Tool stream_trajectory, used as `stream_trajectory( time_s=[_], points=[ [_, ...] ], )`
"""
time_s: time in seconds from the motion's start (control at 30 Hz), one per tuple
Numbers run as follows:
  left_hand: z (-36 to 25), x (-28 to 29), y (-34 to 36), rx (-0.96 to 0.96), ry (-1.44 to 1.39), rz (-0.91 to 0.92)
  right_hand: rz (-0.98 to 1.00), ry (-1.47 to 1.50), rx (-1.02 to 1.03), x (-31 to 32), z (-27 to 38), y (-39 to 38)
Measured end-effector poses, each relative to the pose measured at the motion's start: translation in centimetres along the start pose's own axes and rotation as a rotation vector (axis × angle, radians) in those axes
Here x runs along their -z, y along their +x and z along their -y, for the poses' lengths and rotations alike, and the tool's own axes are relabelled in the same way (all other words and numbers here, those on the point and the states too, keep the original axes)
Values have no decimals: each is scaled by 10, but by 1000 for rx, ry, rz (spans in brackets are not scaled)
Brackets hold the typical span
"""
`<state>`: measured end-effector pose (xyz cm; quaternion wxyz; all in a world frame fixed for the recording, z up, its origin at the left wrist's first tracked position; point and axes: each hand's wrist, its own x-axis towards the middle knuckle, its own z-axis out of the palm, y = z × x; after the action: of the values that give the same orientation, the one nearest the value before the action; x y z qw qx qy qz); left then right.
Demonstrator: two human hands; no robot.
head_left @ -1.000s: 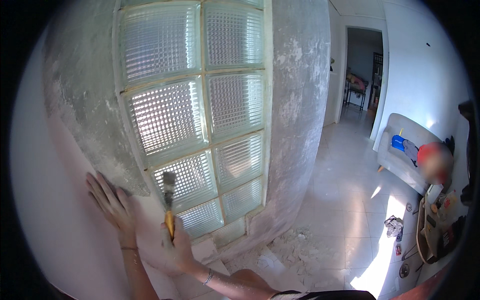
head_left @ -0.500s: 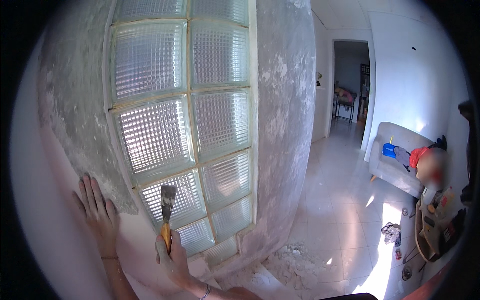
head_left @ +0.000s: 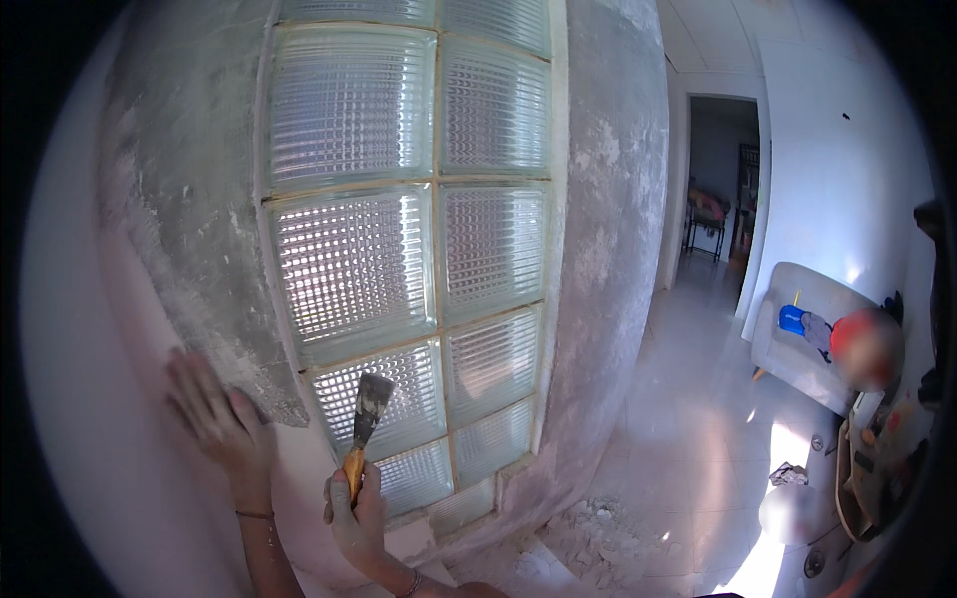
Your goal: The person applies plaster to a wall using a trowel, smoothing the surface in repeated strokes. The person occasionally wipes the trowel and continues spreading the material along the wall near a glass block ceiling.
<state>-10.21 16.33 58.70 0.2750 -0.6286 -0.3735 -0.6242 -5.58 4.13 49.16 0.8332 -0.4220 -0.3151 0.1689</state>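
A putty knife (head_left: pixel 355 460), with a yellow-orange handle and a paint-stained metal blade, is gripped upright in my right hand (head_left: pixel 356 523) in front of the lower glass blocks. My left hand (head_left: pixel 224 429) lies against the pink-white wall (head_left: pixel 150 339) with its fingers stretched out, at the edge of a rough grey patch of scraped plaster (head_left: pixel 189 149); its fingertips are slightly blurred. A glass block window (head_left: pixel 354 264) with brownish joints fills the middle of the view, a little right of my left hand.
Plaster debris (head_left: pixel 593 528) lies on the tiled floor (head_left: pixel 663 419) below the grey column (head_left: pixel 608 249). At the right stand a grey sofa (head_left: pixel 783 354) with cloths and a blue item, and a cluttered wooden table (head_left: pixel 852 488). Behind is a doorway (head_left: pixel 718 169).
The view has shifted slightly. My right hand and the putty knife sit a little lower than a second ago, still before the glass blocks. My left hand stays spread on the wall.
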Motion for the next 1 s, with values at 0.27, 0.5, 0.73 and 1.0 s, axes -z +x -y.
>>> stream_trajectory(
  time_s=[0.27, 0.5, 0.73, 1.0],
  points=[
    [-3, 4, -4, -156, 31, 99, -27, -38, 65, -9, -8, 1],
    [-16, -4, -15, -382, -245, 225, -57, 69, 23, -4, -14, 3],
    [-6, -6, -3, 82, -104, -3, -54, 30, -1, 5, -5, 13],
    [-20, -12, -19, -506, -243, 207, -32, 63, 0, 10, -2, 16]
  ],
)
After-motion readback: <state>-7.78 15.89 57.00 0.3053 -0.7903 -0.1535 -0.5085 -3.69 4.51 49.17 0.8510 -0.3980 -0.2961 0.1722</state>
